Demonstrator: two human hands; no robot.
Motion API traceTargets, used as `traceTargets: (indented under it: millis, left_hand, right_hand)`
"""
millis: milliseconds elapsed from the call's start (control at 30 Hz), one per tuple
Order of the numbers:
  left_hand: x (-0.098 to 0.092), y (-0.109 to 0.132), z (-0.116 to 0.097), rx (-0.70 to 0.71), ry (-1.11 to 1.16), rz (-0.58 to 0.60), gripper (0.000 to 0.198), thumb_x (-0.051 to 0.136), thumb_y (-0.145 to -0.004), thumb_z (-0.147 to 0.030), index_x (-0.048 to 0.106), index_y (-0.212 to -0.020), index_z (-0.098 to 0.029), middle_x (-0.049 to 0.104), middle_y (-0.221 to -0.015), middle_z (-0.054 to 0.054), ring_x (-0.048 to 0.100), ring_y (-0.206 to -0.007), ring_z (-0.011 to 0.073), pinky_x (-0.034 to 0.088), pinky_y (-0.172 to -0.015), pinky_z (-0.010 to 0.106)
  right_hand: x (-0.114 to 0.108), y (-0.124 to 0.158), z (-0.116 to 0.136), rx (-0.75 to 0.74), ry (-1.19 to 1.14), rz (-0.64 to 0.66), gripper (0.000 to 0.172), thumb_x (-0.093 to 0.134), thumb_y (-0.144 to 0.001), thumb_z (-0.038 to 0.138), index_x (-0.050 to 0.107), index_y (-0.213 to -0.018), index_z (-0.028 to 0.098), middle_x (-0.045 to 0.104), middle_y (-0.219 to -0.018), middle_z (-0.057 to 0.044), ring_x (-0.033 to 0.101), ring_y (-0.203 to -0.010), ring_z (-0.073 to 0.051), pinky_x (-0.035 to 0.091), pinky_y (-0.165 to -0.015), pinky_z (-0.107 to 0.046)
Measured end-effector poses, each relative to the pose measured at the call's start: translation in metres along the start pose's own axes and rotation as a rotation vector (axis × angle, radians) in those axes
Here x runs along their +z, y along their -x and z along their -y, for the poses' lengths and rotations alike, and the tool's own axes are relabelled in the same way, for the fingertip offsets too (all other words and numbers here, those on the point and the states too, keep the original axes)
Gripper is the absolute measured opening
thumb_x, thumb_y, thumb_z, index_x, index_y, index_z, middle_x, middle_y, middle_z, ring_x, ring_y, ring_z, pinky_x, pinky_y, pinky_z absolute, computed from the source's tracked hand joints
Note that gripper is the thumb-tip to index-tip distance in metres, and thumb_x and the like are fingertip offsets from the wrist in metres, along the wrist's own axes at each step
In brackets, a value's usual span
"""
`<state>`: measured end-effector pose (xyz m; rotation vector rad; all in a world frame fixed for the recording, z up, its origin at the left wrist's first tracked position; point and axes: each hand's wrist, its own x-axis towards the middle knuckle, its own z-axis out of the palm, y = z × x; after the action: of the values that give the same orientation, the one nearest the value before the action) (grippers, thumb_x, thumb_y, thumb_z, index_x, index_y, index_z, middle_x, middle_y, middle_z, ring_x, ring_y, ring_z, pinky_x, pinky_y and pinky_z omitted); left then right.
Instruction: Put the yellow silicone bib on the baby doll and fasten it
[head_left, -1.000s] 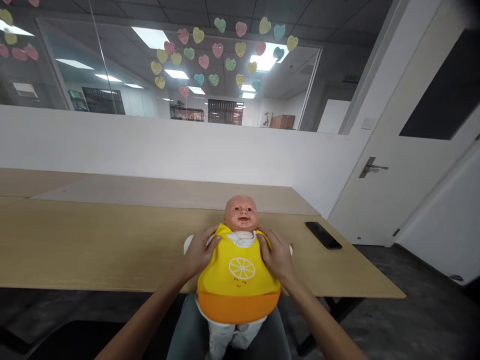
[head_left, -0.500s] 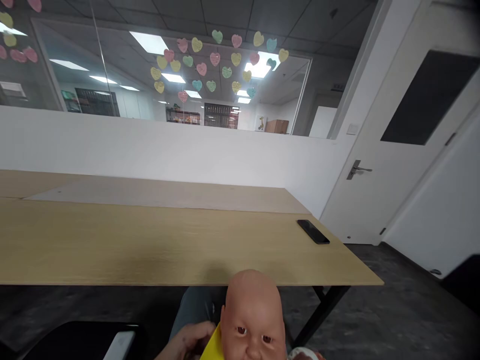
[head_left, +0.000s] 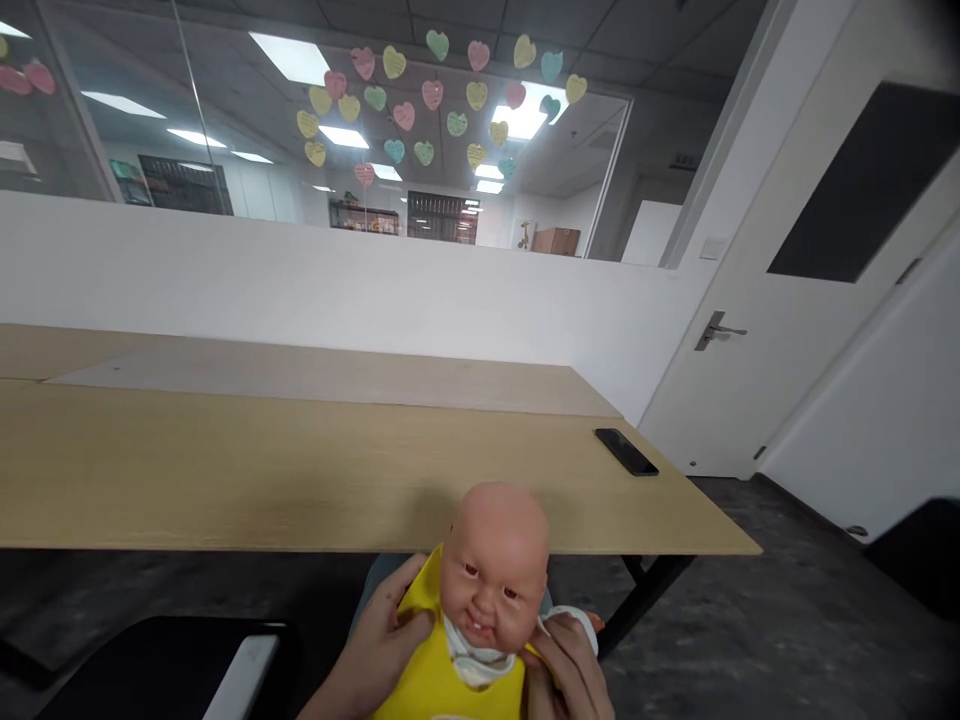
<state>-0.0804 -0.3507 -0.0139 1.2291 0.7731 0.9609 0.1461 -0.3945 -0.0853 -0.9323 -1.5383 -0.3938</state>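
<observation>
A baby doll (head_left: 491, 590) with a bald vinyl head faces me at the bottom of the view, held upright in front of me. It wears a yellow bib (head_left: 442, 685) over white clothing, and the lower bib is cut off by the frame. My left hand (head_left: 382, 640) grips the doll's side over the bib. My right hand (head_left: 566, 670) is closed around the doll's white-sleeved arm (head_left: 568, 625) just below the head.
A light wood table (head_left: 300, 470) runs across the view beyond the doll, with a black phone (head_left: 626, 451) near its right end. A black chair with a white edge (head_left: 240, 680) sits at lower left. A white door (head_left: 750, 380) stands at right.
The doll has come off the table and is now held upright close to me, with its head higher in view than half a second ago. Both hands have moved from its shoulders to its side and arm.
</observation>
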Motion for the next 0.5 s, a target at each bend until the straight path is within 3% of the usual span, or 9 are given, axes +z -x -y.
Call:
traceTargets:
  millis: [167, 267, 400, 467, 500]
  left_hand:
    - [-0.003, 0.023, 0.02, -0.069, 0.174, -0.018, 0.038, 0.068, -0.067, -0.017, 0.062, -0.105, -0.02, 0.065, -0.093, 0.002, 0.061, -0.083, 0.0181, 0.048, -0.074, 0.026]
    - [0.002, 0.032, 0.027, -0.148, 0.214, -0.027, 0.029, 0.066, -0.062, -0.016, 0.063, -0.091, -0.018, 0.062, -0.081, 0.0, 0.058, -0.075, 0.0165, 0.045, -0.065, 0.023]
    - [0.009, 0.034, 0.024, -0.178, 0.224, -0.03, 0.018, 0.063, -0.058, -0.018, 0.057, -0.075, -0.017, 0.057, -0.073, -0.001, 0.054, -0.068, 0.0139, 0.04, -0.06, 0.021]
    - [0.011, 0.034, 0.021, -0.194, 0.251, -0.014, 0.016, 0.062, -0.059, -0.019, 0.054, -0.073, -0.017, 0.053, -0.068, -0.002, 0.05, -0.063, 0.0122, 0.037, -0.057, 0.021]
    - [0.012, 0.034, 0.02, -0.206, 0.263, 0.004, 0.015, 0.061, -0.059, -0.02, 0.052, -0.072, -0.017, 0.051, -0.067, -0.003, 0.048, -0.061, 0.0114, 0.035, -0.056, 0.02]
  right_hand:
    - [-0.023, 0.004, 0.016, 0.379, -0.272, 0.236, 0.017, 0.057, -0.088, 0.029, 0.069, -0.099, 0.027, 0.067, -0.085, -0.009, 0.064, -0.076, -0.025, 0.054, -0.065, -0.037]
    - [-0.036, -0.002, 0.01, 0.703, -0.351, 0.318, 0.029, 0.052, -0.09, 0.044, 0.07, -0.094, 0.021, 0.067, -0.086, -0.011, 0.063, -0.08, -0.025, 0.054, -0.065, -0.033]
    - [-0.036, -0.023, -0.012, 1.087, -0.616, 0.336, 0.037, 0.068, -0.074, 0.055, 0.071, -0.079, 0.019, 0.069, -0.082, -0.01, 0.065, -0.078, -0.025, 0.054, -0.064, -0.032]
    - [-0.028, -0.034, -0.019, 1.164, -0.715, 0.422, 0.036, 0.067, -0.075, 0.054, 0.072, -0.079, 0.019, 0.069, -0.079, -0.008, 0.065, -0.073, -0.024, 0.053, -0.062, -0.032]
    - [-0.023, -0.039, -0.021, 1.118, -0.698, 0.477, 0.036, 0.063, -0.079, 0.054, 0.072, -0.081, 0.018, 0.069, -0.077, -0.008, 0.064, -0.071, -0.023, 0.053, -0.061, -0.032]
